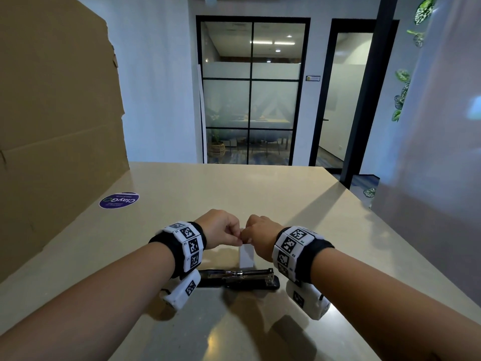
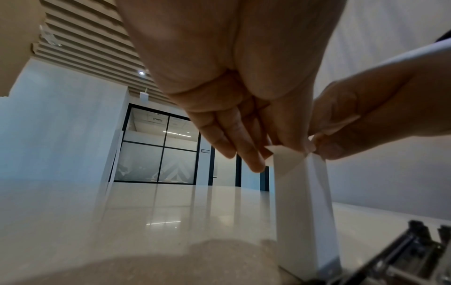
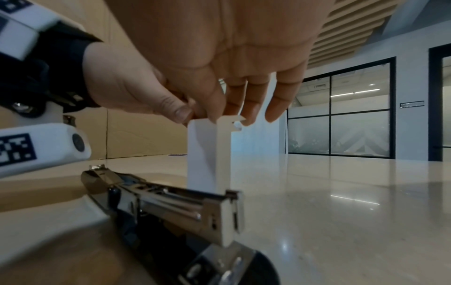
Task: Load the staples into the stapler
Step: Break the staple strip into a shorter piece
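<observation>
A slim white staple box (image 1: pixel 246 256) stands upright on the beige table (image 1: pixel 260 194), just beyond the stapler. Both hands meet at its top end. My left hand (image 1: pixel 223 231) pinches the box's top flap (image 2: pixel 280 152), and my right hand (image 1: pixel 256 237) pinches the top edge of the box (image 3: pixel 209 123) from the other side. The black and metal stapler (image 1: pixel 239 278) lies flat on the table below my wrists, its lid swung open and its metal staple channel (image 3: pixel 185 204) showing. No loose staples are in sight.
A large cardboard sheet (image 1: pixel 57 121) stands along the table's left side, with a round purple sticker (image 1: pixel 119 200) on the table beside it. Glass office partitions (image 1: pixel 251 92) lie beyond the far edge. A pale wall (image 1: pixel 437 152) rises at the right.
</observation>
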A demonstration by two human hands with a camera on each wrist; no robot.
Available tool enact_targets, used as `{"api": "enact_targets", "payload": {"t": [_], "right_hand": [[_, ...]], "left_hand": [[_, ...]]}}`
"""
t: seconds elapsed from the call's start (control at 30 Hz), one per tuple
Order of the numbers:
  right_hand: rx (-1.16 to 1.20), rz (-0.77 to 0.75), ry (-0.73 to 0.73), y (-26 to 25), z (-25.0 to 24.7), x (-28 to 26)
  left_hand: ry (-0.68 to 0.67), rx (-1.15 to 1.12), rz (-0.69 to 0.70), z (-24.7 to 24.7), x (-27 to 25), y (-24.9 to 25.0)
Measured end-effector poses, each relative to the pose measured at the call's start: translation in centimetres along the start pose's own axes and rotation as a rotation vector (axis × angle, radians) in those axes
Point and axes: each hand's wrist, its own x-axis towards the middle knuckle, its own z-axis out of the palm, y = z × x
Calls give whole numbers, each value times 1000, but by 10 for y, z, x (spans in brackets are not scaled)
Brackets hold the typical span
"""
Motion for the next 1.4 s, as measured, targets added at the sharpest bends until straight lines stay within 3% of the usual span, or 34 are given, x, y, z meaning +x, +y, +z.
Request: {"api": "enact_targets", "payload": {"t": [0.93, 1.2, 1.4], "right_hand": [[-155, 46, -68, -5, 3, 14], [103, 49, 150, 5, -1, 11], [203, 38, 212, 6, -2, 8]], "left_hand": [[24, -12, 20, 0, 2, -1], [17, -35, 26, -2, 0, 0], [12, -34, 32, -1, 2, 0]]}}
